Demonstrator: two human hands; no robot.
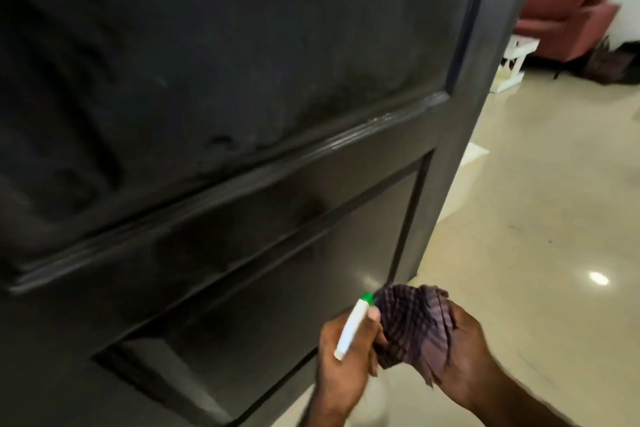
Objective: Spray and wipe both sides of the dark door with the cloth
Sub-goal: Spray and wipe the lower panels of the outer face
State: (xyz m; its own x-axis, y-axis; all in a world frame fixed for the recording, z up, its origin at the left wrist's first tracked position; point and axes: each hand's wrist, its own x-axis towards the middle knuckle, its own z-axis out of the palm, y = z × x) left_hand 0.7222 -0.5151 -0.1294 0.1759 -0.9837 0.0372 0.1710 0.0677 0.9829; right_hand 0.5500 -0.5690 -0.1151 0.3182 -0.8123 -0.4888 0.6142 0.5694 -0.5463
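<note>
Your left hand gripped the spray bottle, fingers curled around its white head. Your right hand held the bunched cloth, fingers closed on it, low beside the dark door.

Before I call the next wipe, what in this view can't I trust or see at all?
- Door: its far side is hidden by the door itself; top and left are cut off by the frame.
- Spray bottle: its body is hidden behind the left hand and motion-blurred.
- Cloth: bunched in the right hand, dampness unreadable.
- Sofa: blurred, partly cut off.
</note>
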